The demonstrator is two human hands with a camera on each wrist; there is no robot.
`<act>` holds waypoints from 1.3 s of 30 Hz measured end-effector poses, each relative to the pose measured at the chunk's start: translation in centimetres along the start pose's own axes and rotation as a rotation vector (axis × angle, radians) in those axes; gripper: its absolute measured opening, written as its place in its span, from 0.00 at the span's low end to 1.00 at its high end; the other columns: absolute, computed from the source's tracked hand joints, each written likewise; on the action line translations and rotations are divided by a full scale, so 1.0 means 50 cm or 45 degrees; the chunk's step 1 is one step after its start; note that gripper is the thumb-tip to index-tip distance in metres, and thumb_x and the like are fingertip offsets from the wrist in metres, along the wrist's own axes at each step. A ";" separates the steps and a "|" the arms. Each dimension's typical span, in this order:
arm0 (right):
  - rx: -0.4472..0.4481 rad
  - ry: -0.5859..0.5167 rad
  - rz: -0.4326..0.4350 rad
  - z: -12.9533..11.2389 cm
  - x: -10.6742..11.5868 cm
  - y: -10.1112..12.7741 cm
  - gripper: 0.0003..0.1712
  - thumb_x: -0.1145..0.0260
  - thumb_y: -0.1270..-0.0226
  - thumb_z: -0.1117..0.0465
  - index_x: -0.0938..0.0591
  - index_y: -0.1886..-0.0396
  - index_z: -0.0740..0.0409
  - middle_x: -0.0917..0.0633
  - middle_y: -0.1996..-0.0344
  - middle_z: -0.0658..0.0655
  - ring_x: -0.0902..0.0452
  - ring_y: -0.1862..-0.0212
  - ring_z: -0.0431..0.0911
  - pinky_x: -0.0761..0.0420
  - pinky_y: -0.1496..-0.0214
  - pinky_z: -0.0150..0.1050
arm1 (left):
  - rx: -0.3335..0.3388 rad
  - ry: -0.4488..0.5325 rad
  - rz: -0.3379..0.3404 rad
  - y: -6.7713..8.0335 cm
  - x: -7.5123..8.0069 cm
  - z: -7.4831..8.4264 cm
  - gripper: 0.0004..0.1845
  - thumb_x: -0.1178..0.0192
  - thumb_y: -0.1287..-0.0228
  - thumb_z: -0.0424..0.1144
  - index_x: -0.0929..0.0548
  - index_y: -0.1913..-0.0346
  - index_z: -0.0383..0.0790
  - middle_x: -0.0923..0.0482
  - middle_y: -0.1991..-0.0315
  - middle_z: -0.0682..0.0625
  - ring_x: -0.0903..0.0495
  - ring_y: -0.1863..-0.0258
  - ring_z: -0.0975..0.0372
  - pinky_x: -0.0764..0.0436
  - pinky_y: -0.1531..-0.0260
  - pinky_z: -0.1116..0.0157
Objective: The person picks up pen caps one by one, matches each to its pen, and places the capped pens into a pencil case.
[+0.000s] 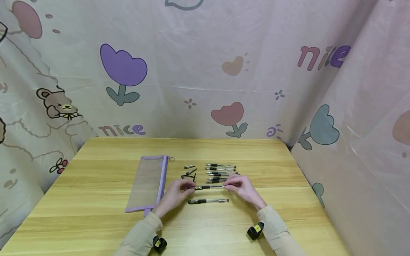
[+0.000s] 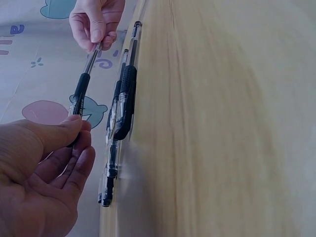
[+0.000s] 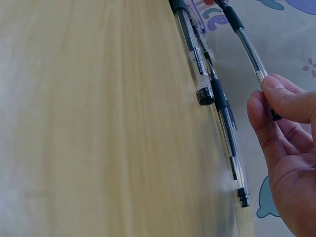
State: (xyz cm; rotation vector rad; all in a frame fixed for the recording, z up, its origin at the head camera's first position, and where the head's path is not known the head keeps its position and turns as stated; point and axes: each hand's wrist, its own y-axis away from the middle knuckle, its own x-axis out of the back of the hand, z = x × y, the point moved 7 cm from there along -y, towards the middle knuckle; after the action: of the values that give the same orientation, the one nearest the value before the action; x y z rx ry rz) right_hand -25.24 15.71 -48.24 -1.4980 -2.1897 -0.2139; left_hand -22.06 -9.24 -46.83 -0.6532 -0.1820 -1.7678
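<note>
Both hands hold one clear-barrelled gel pen (image 1: 212, 187) level above the table. My left hand (image 1: 177, 193) pinches its cap end between thumb and fingers, and the cap is partly hidden there. At the other end, my right hand (image 1: 244, 189) pinches the tail; the right wrist view shows thumb and fingers on the barrel (image 3: 254, 61). Nearer me lies a capped gel pen (image 1: 208, 201), parallel to the held one. Beyond the hands, several uncapped pens (image 1: 220, 169) lie in a row, tips to the left. Loose black caps (image 1: 189, 166) are scattered left of them.
A mesh zip pouch with purple edging (image 1: 162, 177) lies flat on the wooden table (image 1: 105, 167), left of the left hand. Printed fabric (image 1: 179, 67) hangs behind the table and along its sides. Each sleeve carries a small black wrist camera (image 1: 255, 231).
</note>
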 end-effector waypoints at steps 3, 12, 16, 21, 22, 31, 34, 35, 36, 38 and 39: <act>0.000 0.009 0.004 -0.002 0.001 0.000 0.09 0.28 0.40 0.68 0.11 0.59 0.61 0.13 0.55 0.61 0.24 0.51 0.35 0.21 0.46 0.27 | -0.004 0.009 0.002 0.000 0.001 0.001 0.08 0.34 0.36 0.29 0.14 0.55 0.36 0.12 0.60 0.46 0.15 0.61 0.58 0.17 0.58 0.70; 0.054 -0.024 -0.013 -0.011 -0.005 -0.001 0.09 0.29 0.40 0.69 0.11 0.58 0.63 0.14 0.56 0.63 0.23 0.54 0.35 0.20 0.48 0.28 | -0.013 0.007 0.002 0.000 0.000 0.003 0.08 0.34 0.36 0.29 0.13 0.55 0.37 0.12 0.59 0.46 0.16 0.62 0.62 0.17 0.59 0.71; 0.100 -0.072 -0.038 -0.013 -0.012 -0.003 0.10 0.29 0.39 0.70 0.12 0.58 0.66 0.15 0.57 0.66 0.22 0.57 0.36 0.19 0.51 0.28 | -0.012 0.003 -0.036 0.002 -0.005 0.003 0.10 0.35 0.35 0.30 0.13 0.52 0.37 0.12 0.55 0.45 0.15 0.59 0.60 0.18 0.57 0.72; 0.146 -0.077 -0.030 -0.018 -0.015 -0.001 0.09 0.29 0.40 0.70 0.12 0.59 0.66 0.15 0.59 0.66 0.22 0.57 0.36 0.19 0.51 0.28 | -0.058 -0.013 -0.078 0.004 -0.009 0.006 0.12 0.37 0.34 0.29 0.14 0.49 0.35 0.13 0.51 0.43 0.15 0.54 0.53 0.18 0.53 0.70; 0.158 -0.070 -0.028 -0.021 -0.015 0.000 0.09 0.28 0.40 0.69 0.12 0.59 0.65 0.15 0.59 0.65 0.23 0.57 0.36 0.19 0.51 0.28 | -0.066 -0.013 -0.084 0.005 -0.009 0.007 0.12 0.37 0.34 0.29 0.14 0.49 0.35 0.13 0.51 0.43 0.15 0.53 0.52 0.18 0.53 0.70; 0.187 -0.018 0.003 -0.028 -0.021 0.000 0.08 0.26 0.43 0.69 0.11 0.63 0.65 0.18 0.71 0.61 0.29 0.66 0.35 0.27 0.59 0.28 | -0.056 0.019 -0.108 0.009 -0.007 -0.003 0.12 0.36 0.35 0.30 0.13 0.50 0.35 0.12 0.53 0.43 0.15 0.58 0.58 0.18 0.58 0.72; 0.183 0.003 0.014 -0.030 -0.022 0.000 0.08 0.25 0.44 0.68 0.10 0.64 0.65 0.17 0.72 0.61 0.31 0.67 0.34 0.28 0.60 0.29 | -0.064 0.030 -0.101 0.010 -0.006 -0.005 0.12 0.35 0.35 0.30 0.13 0.50 0.35 0.12 0.54 0.41 0.16 0.59 0.58 0.19 0.60 0.72; 0.178 0.003 0.014 -0.031 -0.023 0.000 0.08 0.25 0.44 0.68 0.10 0.64 0.65 0.17 0.72 0.61 0.31 0.67 0.34 0.28 0.60 0.28 | -0.065 0.030 -0.096 0.010 -0.005 -0.006 0.11 0.35 0.35 0.30 0.12 0.51 0.35 0.12 0.54 0.41 0.16 0.59 0.57 0.19 0.60 0.72; 0.175 0.002 0.010 -0.032 -0.024 -0.001 0.08 0.25 0.44 0.68 0.10 0.63 0.66 0.17 0.71 0.61 0.30 0.67 0.34 0.27 0.60 0.28 | -0.065 0.035 -0.093 0.010 -0.005 -0.007 0.11 0.35 0.35 0.30 0.12 0.51 0.35 0.13 0.54 0.41 0.16 0.59 0.57 0.18 0.60 0.71; 0.164 0.002 0.005 -0.033 -0.025 -0.001 0.08 0.26 0.43 0.68 0.10 0.63 0.65 0.17 0.71 0.61 0.28 0.66 0.33 0.25 0.61 0.26 | -0.062 0.040 -0.086 0.011 -0.004 -0.009 0.11 0.35 0.35 0.29 0.12 0.51 0.35 0.13 0.54 0.40 0.15 0.59 0.57 0.18 0.60 0.71; 0.160 -0.003 0.003 -0.033 -0.025 -0.001 0.08 0.26 0.43 0.68 0.10 0.63 0.65 0.17 0.71 0.61 0.27 0.66 0.33 0.24 0.61 0.26 | -0.067 0.047 -0.086 0.010 -0.004 -0.010 0.11 0.35 0.36 0.29 0.12 0.51 0.35 0.13 0.54 0.40 0.15 0.59 0.56 0.18 0.60 0.71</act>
State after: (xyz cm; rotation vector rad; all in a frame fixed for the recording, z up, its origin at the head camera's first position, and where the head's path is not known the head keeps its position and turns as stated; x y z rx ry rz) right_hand -24.42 14.02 -47.37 -1.4321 -2.1609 -0.0722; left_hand -21.71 -9.43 -47.46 -0.6583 -0.1334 -1.8534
